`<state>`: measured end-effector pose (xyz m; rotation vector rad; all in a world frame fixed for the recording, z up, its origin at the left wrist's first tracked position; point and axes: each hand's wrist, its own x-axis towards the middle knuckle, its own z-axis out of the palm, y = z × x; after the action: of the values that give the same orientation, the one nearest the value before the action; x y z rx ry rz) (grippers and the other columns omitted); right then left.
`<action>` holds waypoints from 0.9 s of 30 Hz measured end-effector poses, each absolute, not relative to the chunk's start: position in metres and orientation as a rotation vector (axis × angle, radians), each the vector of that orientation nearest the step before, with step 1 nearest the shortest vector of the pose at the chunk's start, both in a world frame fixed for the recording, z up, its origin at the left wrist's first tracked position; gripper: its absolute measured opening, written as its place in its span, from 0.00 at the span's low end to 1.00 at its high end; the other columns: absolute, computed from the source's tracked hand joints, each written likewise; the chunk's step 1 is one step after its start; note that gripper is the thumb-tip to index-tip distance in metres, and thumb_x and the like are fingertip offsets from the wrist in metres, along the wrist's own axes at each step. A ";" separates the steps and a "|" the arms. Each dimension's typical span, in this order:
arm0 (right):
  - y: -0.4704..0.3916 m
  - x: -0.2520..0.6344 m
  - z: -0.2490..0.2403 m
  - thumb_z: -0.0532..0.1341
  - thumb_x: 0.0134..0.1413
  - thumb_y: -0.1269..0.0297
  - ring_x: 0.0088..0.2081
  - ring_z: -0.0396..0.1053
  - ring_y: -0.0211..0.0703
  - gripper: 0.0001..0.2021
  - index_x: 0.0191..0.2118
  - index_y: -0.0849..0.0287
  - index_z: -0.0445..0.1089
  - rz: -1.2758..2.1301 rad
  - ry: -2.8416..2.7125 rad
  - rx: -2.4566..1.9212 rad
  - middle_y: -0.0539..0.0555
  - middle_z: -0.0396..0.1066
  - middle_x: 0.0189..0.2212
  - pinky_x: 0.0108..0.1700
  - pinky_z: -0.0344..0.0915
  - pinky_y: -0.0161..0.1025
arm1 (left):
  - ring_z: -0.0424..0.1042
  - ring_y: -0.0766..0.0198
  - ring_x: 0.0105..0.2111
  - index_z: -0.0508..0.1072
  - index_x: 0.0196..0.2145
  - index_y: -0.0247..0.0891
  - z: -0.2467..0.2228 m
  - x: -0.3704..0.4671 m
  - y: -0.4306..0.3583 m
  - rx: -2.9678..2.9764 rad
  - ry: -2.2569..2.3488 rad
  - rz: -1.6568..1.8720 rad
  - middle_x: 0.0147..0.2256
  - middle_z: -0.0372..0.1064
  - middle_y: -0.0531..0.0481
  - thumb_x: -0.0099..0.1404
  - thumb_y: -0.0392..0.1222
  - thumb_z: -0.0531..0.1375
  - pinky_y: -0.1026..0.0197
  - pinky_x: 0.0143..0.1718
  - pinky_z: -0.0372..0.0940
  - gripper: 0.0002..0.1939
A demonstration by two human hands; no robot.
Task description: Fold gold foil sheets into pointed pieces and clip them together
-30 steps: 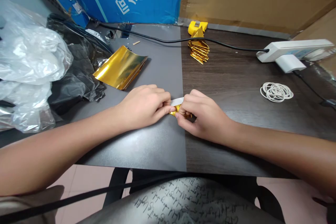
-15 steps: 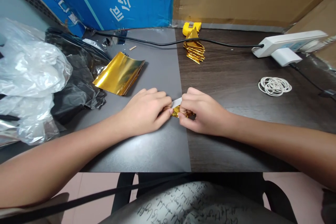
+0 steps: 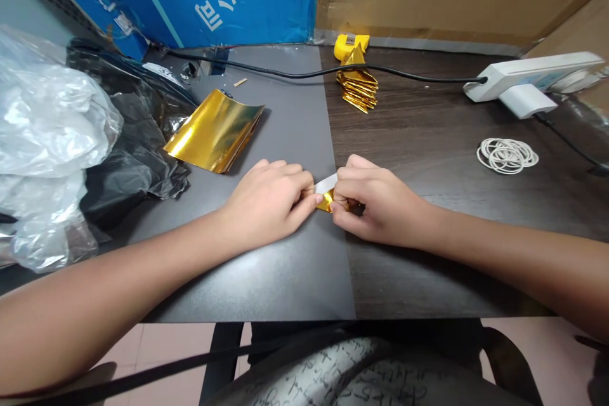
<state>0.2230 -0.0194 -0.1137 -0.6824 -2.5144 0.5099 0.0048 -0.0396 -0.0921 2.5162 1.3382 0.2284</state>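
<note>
My left hand (image 3: 273,200) and my right hand (image 3: 373,203) face each other on the desk, fingers closed on one small piece of gold foil paper (image 3: 326,202). A white strip of its back side (image 3: 326,183) shows between the fingertips; most of the piece is hidden by the hands. To the left of my left hand lies a stack of curved gold foil sheets (image 3: 214,130). Beyond my hands a pile of folded gold foil pieces (image 3: 358,85) leans against a yellow tape measure (image 3: 349,45).
White rubber bands (image 3: 507,156) lie at the right, below a white power strip (image 3: 533,76). A black cable (image 3: 295,75) crosses the desk. Clear plastic bags (image 3: 52,114) and a black bag (image 3: 137,139) crowd the left. Blue (image 3: 247,0) and brown (image 3: 419,0) cartons stand behind.
The view has shifted slightly. Both hands keep their grip on the gold foil paper, and slightly more of its white strip shows between them.
</note>
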 end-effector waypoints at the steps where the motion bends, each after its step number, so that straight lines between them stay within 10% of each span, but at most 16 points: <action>1: -0.019 0.223 -0.114 0.59 0.59 0.73 0.30 0.54 0.40 0.14 0.23 0.59 0.57 0.495 -2.518 -0.674 0.51 0.61 0.22 0.33 0.53 0.38 | 0.63 0.59 0.31 0.71 0.31 0.37 -0.092 0.005 -0.040 2.523 1.350 0.216 0.30 0.69 0.49 0.73 0.48 0.53 0.55 0.35 0.50 0.16; 27: -0.022 0.221 -0.117 0.58 0.58 0.76 0.31 0.55 0.41 0.15 0.23 0.58 0.56 0.310 -2.548 -0.658 0.52 0.60 0.23 0.35 0.56 0.38 | 0.68 0.55 0.35 0.73 0.36 0.36 -0.096 0.005 -0.041 2.707 1.353 0.166 0.33 0.71 0.49 0.76 0.47 0.50 0.54 0.38 0.50 0.17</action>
<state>0.2213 -0.0217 -0.1171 -0.6580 -2.5485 0.3101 0.0052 -0.0413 -0.0956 2.7075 1.3533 0.1659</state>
